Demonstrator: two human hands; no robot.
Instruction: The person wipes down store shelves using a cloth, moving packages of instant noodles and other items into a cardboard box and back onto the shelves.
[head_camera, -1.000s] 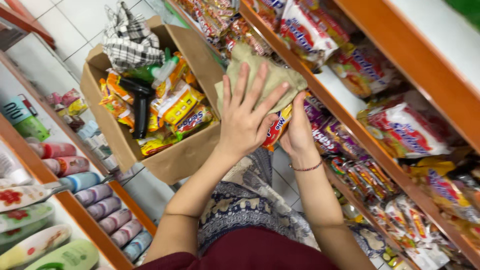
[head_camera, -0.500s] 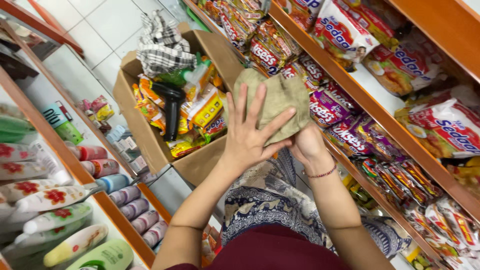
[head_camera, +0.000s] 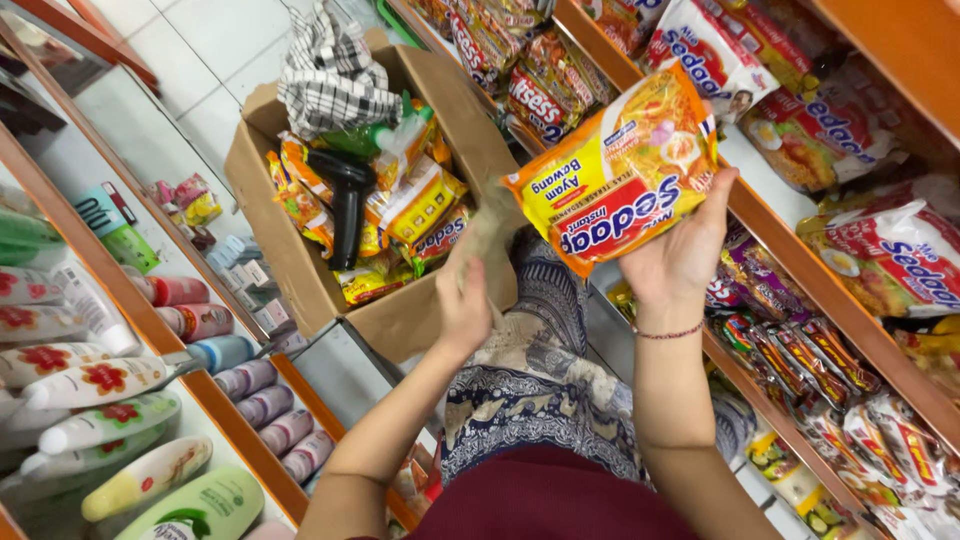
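While the left hand (head_camera: 465, 290) clutches a limp cloth (head_camera: 487, 235), the right hand (head_camera: 680, 255) grips a glossy packet (head_camera: 620, 180).

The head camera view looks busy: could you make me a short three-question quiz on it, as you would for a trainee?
1. True or false: the right hand holds up a yellow and orange noodle packet.
2. What does the left hand grip? A) a black handheld scanner B) a greenish-brown cloth C) a shampoo bottle
3. Fill the gap: the black handheld scanner lies inside the open cardboard ____, below a checked black and white cloth.

Key:
1. True.
2. B, the greenish-brown cloth, which is blurred.
3. Box.
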